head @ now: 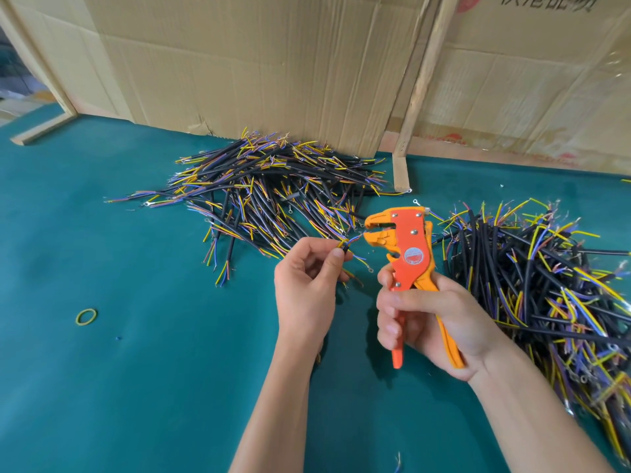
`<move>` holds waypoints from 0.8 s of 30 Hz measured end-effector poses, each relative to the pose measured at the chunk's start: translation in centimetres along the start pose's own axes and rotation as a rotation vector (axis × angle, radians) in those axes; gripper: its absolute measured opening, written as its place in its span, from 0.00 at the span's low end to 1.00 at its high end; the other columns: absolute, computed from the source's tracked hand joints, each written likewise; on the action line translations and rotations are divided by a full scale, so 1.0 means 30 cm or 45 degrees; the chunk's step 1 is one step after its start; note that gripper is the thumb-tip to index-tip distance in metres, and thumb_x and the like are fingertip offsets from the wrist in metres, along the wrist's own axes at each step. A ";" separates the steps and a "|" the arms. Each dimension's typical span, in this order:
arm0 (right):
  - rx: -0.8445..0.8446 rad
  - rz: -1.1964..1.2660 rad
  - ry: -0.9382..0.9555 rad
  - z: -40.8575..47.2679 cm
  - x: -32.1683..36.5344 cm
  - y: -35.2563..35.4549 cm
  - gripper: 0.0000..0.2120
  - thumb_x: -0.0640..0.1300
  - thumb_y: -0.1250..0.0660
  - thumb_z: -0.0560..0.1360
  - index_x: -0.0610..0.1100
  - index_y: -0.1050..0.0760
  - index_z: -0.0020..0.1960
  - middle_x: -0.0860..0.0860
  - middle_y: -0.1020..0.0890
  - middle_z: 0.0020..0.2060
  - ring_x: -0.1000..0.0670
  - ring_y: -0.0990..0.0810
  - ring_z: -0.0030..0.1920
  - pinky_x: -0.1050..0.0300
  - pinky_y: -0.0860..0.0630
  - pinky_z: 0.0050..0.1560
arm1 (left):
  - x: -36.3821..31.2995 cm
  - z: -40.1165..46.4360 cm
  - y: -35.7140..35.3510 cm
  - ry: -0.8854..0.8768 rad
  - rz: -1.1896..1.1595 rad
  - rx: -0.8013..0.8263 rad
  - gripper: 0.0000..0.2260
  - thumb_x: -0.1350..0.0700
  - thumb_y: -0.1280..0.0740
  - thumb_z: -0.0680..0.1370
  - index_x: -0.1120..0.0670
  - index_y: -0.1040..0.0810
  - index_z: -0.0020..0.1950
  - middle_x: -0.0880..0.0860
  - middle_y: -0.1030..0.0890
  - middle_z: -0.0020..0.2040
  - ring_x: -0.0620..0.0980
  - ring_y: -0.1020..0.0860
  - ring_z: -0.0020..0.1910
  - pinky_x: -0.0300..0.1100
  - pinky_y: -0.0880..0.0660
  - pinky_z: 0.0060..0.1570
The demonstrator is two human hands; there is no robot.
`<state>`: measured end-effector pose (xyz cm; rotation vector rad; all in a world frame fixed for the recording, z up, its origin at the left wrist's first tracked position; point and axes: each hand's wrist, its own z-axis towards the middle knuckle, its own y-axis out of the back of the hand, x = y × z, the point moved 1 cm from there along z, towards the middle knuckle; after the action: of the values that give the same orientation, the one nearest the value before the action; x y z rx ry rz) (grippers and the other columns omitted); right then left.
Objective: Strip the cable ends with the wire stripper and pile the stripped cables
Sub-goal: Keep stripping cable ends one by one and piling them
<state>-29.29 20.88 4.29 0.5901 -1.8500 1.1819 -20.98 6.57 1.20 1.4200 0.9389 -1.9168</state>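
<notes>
The left hand [307,285] pinches a short black cable [345,248] between thumb and forefinger, its grip closed on the sheath just behind the splayed coloured cores. One blue core reaches right toward the head of the wire stripper [403,247], ending at or just short of the gap between the tool's jaws, which stand slightly parted; whether the core is already inside them cannot be told. Another blue core droops below, ending in a small ring terminal. The right hand [430,322] grasps the stripper, fingers curled round its orange and yellow handles, with the tool held upright and its head pointing left toward the cable. The two hands are near each other above the green worktop [143,353], the cable end lying between them. Behind the left hand, against a wall of cardboard sheets [259,73], lies a spread pile of cables [273,186] with yellow, blue and brown cores fanning out. A second, thicker heap of cables [546,288] lies on the right, just beside and partly behind the right hand and forearm. A wooden batten [421,80] leans against the cardboard between the two piles. A yellow rubber band [86,316] lies well apart on the left of the worktop.
</notes>
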 end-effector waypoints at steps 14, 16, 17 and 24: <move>-0.202 -0.085 0.320 0.021 0.006 0.029 0.24 0.33 0.31 0.68 0.34 0.25 0.65 0.39 0.18 0.58 0.39 0.19 0.43 0.47 0.20 0.46 | -0.019 -0.021 -0.024 0.051 0.408 0.247 0.09 0.57 0.33 0.76 0.46 0.15 0.43 0.52 0.19 0.32 0.46 0.31 0.29 0.41 0.32 0.31; -0.199 -0.089 0.310 0.020 0.008 0.029 0.25 0.33 0.31 0.68 0.32 0.25 0.65 0.38 0.18 0.58 0.39 0.19 0.43 0.47 0.20 0.45 | -0.012 -0.019 -0.019 0.024 0.434 0.248 0.08 0.56 0.31 0.79 0.50 0.16 0.41 0.50 0.25 0.29 0.46 0.34 0.28 0.42 0.36 0.30; -0.196 -0.079 0.309 0.020 0.010 0.027 0.25 0.33 0.31 0.68 0.32 0.25 0.65 0.38 0.19 0.58 0.38 0.19 0.43 0.46 0.20 0.45 | -0.008 -0.017 -0.017 0.007 0.441 0.248 0.09 0.56 0.31 0.80 0.51 0.17 0.40 0.48 0.25 0.28 0.46 0.34 0.28 0.41 0.36 0.30; -0.235 0.138 0.286 0.016 0.011 0.022 0.23 0.35 0.30 0.68 0.32 0.23 0.63 0.38 0.18 0.55 0.39 0.19 0.42 0.45 0.20 0.43 | -0.021 -0.027 0.010 0.131 0.056 0.235 0.06 0.64 0.29 0.78 0.56 0.14 0.45 0.54 0.13 0.40 0.42 0.24 0.31 0.32 0.28 0.33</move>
<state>-30.15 20.75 4.13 0.2462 -1.7900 1.0844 -20.12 7.06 1.60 1.6451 0.7860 -1.9543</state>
